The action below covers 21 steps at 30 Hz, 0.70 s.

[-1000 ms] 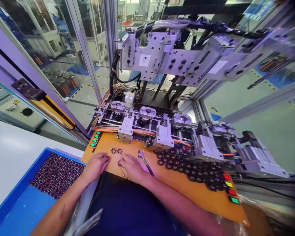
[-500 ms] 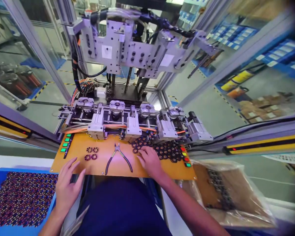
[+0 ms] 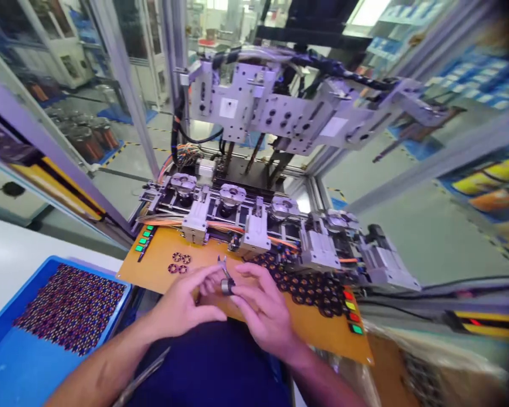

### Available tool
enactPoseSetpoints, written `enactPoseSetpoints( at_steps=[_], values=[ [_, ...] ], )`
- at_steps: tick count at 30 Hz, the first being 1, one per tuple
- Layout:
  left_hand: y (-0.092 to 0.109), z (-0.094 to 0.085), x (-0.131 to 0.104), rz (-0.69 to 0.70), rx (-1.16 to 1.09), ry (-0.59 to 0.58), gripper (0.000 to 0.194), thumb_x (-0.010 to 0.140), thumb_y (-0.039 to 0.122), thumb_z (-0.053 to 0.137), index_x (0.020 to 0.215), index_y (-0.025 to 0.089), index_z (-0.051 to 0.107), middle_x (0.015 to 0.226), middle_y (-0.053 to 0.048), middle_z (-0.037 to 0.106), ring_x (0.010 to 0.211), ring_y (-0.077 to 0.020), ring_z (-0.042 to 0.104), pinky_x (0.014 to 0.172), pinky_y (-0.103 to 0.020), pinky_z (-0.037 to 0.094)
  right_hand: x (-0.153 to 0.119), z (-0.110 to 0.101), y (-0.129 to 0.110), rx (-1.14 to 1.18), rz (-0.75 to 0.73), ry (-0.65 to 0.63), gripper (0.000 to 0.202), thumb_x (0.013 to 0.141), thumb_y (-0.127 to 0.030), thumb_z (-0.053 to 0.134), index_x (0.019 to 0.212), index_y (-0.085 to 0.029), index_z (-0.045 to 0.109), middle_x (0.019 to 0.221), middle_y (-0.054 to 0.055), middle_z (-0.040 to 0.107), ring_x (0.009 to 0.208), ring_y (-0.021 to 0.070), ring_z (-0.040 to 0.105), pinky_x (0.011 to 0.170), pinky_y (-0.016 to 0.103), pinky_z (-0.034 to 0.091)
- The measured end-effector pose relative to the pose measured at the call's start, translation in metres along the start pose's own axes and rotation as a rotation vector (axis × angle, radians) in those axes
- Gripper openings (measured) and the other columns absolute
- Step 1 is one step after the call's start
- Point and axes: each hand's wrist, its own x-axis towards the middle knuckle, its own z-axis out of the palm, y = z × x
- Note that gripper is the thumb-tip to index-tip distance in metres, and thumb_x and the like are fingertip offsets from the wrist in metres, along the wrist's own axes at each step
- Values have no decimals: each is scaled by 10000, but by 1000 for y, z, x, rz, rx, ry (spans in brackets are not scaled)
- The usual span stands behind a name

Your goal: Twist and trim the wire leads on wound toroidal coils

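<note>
My right hand [image 3: 266,310] pinches a small round part, dark with a silvery metal side [image 3: 226,286], between thumb and fingers above the front of the orange board. My left hand [image 3: 185,304] faces it, thumb and fingers apart, its fingertips close behind the part; whether they touch it I cannot tell. Beneath the hands lie cutting pliers [image 3: 223,263], with only the jaws clearly showing. Several small ring-shaped parts [image 3: 182,269] sit in a group left of the pliers. To the right, a crowd of dark ring-shaped parts [image 3: 299,285] covers the board.
Behind the orange board [image 3: 152,265] stands a machine with several round metal fixtures [image 3: 232,194] and an overhead plate assembly [image 3: 275,110]. Lit buttons [image 3: 353,316] line the board's sides. A blue tray [image 3: 29,359] of small parts stands left; a plastic-lined box [image 3: 390,367] stands right.
My right hand has lifted one dark round part from the crowd and brought it left to the middle. My left hand has moved right to meet it. The view has swung left.
</note>
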Motion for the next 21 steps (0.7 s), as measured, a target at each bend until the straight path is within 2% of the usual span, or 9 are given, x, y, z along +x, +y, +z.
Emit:
enactPoseSetpoints(
  at_steps=[2, 4, 7, 12, 14, 16, 19, 21],
  values=[
    [10, 4, 2, 26, -53, 44, 537, 841, 555, 647, 1224, 178, 659, 972, -80, 781, 766, -170, 730, 682, -269, 600, 12, 0, -22, 161, -18, 38, 244, 902, -98, 595, 1066, -275, 632, 1231, 101, 566, 1148, 242, 586, 942, 437, 546],
    [14, 3, -2, 42, -15, 119, 419, 903, 508, 586, 1137, 180, 701, 962, -85, 791, 781, -168, 740, 706, -265, 598, 21, 3, -31, 267, -9, 29, 255, 894, -96, 601, 1065, -282, 635, 1238, 102, 565, 1138, 242, 593, 939, 431, 545],
    [13, -1, -8, 86, 56, 202, 339, 884, 401, 662, 1156, 202, 696, 999, -85, 791, 860, -186, 742, 780, -291, 592, 30, 11, -32, 444, 81, -57, 157, 918, -164, 589, 1025, -260, 652, 1261, 113, 571, 1137, 241, 611, 939, 414, 550],
    [3, -10, -12, 142, 154, 309, 333, 870, 276, 695, 1200, 236, 669, 964, -50, 768, 848, -154, 715, 765, -259, 578, 49, 19, -30, 623, 207, -183, 85, 937, -258, 601, 931, -234, 683, 1189, 97, 634, 1102, 219, 640, 962, 389, 541],
    [-10, -15, -16, 127, 195, 350, 405, 852, 288, 718, 1247, 255, 635, 971, -37, 761, 854, -150, 708, 782, -262, 578, 66, 17, -26, 584, 180, -218, 92, 940, -242, 597, 919, -227, 686, 1172, 93, 646, 1091, 209, 647, 949, 372, 543],
    [-32, -20, -22, 69, 242, 407, 478, 838, 308, 733, 1293, 259, 595, 1005, -45, 756, 887, -169, 710, 820, -299, 584, 96, 15, -13, 433, 60, -244, 101, 938, -216, 589, 905, -210, 684, 1123, 90, 666, 1044, 197, 661, 906, 349, 555],
    [-79, -23, -32, -86, 303, 505, 468, 881, 331, 673, 1322, 234, 551, 1073, -96, 743, 969, -229, 715, 868, -405, 589, 165, 20, 21, 152, -139, -234, 114, 913, -181, 595, 845, -179, 687, 1030, 88, 696, 958, 193, 670, 864, 349, 554],
    [-108, -18, -36, -183, 319, 546, 491, 907, 359, 626, 1360, 219, 503, 1181, -145, 708, 1082, -282, 694, 921, -488, 572, 215, 33, 47, 71, -167, -229, 116, 886, -150, 603, 821, -156, 699, 1021, 107, 695, 964, 215, 660, 887, 387, 539]
  ],
)
